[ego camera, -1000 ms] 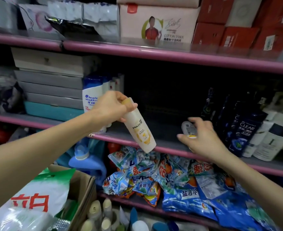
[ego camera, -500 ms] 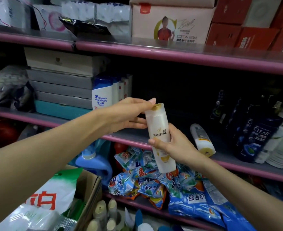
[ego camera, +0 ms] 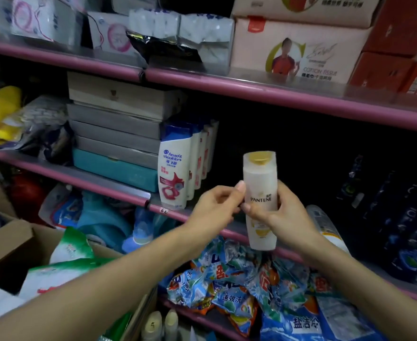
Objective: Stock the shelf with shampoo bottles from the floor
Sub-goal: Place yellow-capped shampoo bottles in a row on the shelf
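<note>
Nearest the camera, two bare forearms reach up from the bottom of the view. Between them and to the left sits an open cardboard box [ego camera: 10, 244] holding green-and-white bags [ego camera: 72, 247]. Just past its corner, low down, the pale caps of several bottles on the floor [ego camera: 162, 324] show; their bodies are cut off by the frame edge. To the right of these, crinkled blue detergent packets [ego camera: 239, 289] are heaped on the bottom shelf.

Further in, the right hand [ego camera: 282, 217] holds a white Pantene shampoo bottle [ego camera: 260, 190] upright, gold cap on top, in front of the pink edge of the middle shelf [ego camera: 109, 190]. Its fingers are curled round the bottle's middle, fingertips on the label side and thumb behind the far edge. The left hand [ego camera: 214, 209] is beside the bottle on the left, fingers loosely bent with the thumb tip touching the bottle's left edge; it is blurred, so I cannot tell whether it actually grips.

Behind the right wrist, a second pale bottle [ego camera: 325, 225] lies on its side on the middle shelf. Left of the hands, a row of Head & Shoulders bottles [ego camera: 175, 168] stands at the shelf front, next to a stack of flat grey and teal boxes [ego camera: 114, 134]. Dark Clear bottles [ego camera: 413, 230] crowd the right end. The top shelf carries a cotton tissue carton [ego camera: 298, 50] and red boxes [ego camera: 396, 57].
</note>
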A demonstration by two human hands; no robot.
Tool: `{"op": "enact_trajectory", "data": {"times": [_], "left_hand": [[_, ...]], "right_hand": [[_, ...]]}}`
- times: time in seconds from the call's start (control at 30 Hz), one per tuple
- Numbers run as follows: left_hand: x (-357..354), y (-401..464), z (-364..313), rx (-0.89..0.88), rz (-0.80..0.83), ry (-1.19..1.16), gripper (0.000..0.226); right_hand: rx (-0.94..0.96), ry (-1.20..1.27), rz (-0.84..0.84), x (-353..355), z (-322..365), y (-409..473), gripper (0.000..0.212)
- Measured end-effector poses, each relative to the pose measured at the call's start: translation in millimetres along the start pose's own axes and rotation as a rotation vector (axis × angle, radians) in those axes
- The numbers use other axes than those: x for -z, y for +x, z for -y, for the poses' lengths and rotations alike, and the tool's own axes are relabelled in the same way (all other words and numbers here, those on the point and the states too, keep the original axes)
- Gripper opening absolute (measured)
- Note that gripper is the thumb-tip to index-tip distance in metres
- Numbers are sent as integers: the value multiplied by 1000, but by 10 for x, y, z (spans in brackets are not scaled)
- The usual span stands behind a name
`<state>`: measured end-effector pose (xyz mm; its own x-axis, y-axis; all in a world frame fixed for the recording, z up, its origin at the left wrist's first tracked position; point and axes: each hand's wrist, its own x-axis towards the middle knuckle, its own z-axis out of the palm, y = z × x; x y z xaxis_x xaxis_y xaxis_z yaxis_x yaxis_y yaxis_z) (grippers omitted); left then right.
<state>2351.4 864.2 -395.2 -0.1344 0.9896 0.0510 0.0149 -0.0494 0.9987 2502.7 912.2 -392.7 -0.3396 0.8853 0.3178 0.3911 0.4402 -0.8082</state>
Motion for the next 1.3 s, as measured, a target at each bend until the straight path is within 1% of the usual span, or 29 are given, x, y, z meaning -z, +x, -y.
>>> {"op": "enact_trajectory", "data": {"times": [0.03, 0.07, 0.13, 0.17, 0.27, 0.47, 0.67, 0.73, 0.8, 0.9, 0.97, 1.07, 1.13, 1.23, 1.3], "left_hand": [[-8, 4, 103, -58, -54, 77, 31], [-5, 23, 210, -102, -99, 185, 32], [6, 84, 400, -147, -187, 400, 44], [10, 122, 472, -160, -227, 455, 50], [-8, 270, 604, -163, -303, 492, 54], [-6, 480, 806, 1, -548, 718, 60], [63, 600, 893, 22, -694, 815, 55], [96, 630, 910, 25, -717, 827, 52], [108, 644, 924, 17, -727, 838, 44], [93, 644, 945, -23, -715, 903, 34], [74, 665, 951, -51, -696, 964, 35], [49, 772, 911, -78, -657, 1038, 43], [35, 851, 884, -97, -624, 1066, 46], [29, 872, 897, -76, -627, 1037, 47], [21, 829, 924, -66, -670, 1009, 48]], "right_hand": [[3, 62, -33, -37, 12, 75, 42], [2, 112, -64, -82, 20, 150, 44], [-12, 176, -94, -208, 31, 314, 49], [-21, 198, -93, -287, 35, 397, 50], [-48, 220, -72, -546, 41, 603, 50], [-154, 296, -71, -929, -22, 846, 55], [-131, 314, -25, -1057, -24, 886, 53], [-105, 268, 16, -1068, -43, 867, 52], [-80, 188, 46, -1065, -101, 829, 47], [-46, 75, 36, -1034, -204, 763, 40], [-32, 30, 18, -992, -261, 756, 40], [-40, -5, 17, -893, -313, 818, 41], [-48, -24, 29, -823, -335, 872, 44], [-62, -2, 43, -788, -362, 902, 51], [-59, 3, 46, -807, -364, 889, 50]]}}
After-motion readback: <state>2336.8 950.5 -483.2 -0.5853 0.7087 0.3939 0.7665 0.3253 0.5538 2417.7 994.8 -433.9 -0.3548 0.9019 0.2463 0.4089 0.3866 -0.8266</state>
